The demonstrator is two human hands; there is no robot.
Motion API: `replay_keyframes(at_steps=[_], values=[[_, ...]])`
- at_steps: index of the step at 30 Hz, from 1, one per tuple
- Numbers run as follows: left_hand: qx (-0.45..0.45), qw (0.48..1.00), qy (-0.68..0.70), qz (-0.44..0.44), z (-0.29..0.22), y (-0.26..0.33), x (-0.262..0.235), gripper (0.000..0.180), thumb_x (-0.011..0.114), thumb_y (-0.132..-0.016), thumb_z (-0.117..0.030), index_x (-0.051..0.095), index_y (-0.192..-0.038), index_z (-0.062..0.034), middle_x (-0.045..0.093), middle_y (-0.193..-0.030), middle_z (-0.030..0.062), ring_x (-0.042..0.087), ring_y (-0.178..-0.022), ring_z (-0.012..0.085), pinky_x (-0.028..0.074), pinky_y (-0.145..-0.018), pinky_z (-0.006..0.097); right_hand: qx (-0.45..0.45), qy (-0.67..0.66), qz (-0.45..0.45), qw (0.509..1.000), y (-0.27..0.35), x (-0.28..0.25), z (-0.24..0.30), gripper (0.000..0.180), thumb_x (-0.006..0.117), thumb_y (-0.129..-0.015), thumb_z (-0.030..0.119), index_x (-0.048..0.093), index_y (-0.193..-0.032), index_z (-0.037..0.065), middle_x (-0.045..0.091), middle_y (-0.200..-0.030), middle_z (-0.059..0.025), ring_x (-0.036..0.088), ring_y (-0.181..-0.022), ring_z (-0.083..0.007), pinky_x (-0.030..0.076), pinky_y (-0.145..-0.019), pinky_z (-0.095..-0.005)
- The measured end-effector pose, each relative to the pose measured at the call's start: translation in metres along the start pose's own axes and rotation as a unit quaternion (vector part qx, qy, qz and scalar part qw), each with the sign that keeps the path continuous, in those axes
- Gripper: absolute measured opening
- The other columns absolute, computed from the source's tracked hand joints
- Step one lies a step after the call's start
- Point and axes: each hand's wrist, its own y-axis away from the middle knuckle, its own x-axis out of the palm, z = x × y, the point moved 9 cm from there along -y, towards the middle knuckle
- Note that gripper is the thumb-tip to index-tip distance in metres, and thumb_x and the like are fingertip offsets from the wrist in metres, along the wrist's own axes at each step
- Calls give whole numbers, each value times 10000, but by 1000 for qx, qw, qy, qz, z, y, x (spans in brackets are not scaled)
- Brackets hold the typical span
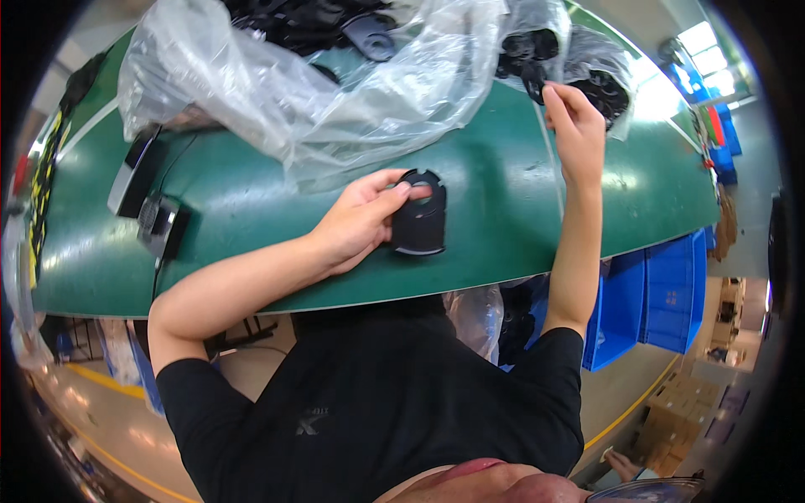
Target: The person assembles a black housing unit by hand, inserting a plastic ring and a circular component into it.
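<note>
My left hand (356,218) grips a flat black plastic part (421,228) by its upper end, over the green table. The part has a round hole with notches at its top edge, and my fingertips show in the hole. Farther back on the right, my right hand (577,134) is closed in a pinch on a small black ring-like piece (535,82). That piece is at the mouth of a clear plastic bag (625,71) of black parts; whether it is apart from the others I cannot tell.
A large clear plastic bag (335,117) with black parts (369,38) covers the back of the green table (335,281). On the left stand a black-and-silver device (134,176) and a small box (161,225) with a cable. Blue bins (671,293) sit below the right edge.
</note>
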Motion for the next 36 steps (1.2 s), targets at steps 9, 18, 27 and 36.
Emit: replay_keyframes(at_steps=[9,18,27,36], values=[[-2,999,41,34,-1,-2,-4,323,393,-958,-178,402,-1245,-31,537,-1133,84,571,-985,178,484,-851,361,-335,203,173,904,141,112,93,219,661,-696,79,617,-897,5,585,-945,-75,554,-923,-254,441,-803,-374],[25,998,-51,25,4,-1,-8,313,526,-909,-157,440,-1193,-57,602,-1006,52,590,-857,101,495,-738,251,-278,136,157,938,138,94,93,208,672,-717,69,636,-913,10,612,-990,-108,572,-960,-260,440,-840,-383],[6,994,-102,38,5,1,-1,328,523,-915,-204,469,-1200,-51,614,-1035,41,585,-857,75,476,-696,217,147,-178,237,944,119,96,7,217,676,-765,71,651,-968,-3,660,-817,-71,609,-750,-101,498,-645,-231],[-26,996,-85,26,6,-1,3,329,488,-932,-229,500,-1170,-2,595,-1073,80,603,-923,148,514,-786,310,-22,410,4,912,15,-51,-90,144,648,-748,142,679,-848,42,603,-924,-130,589,-829,-306,473,-742,-391]])
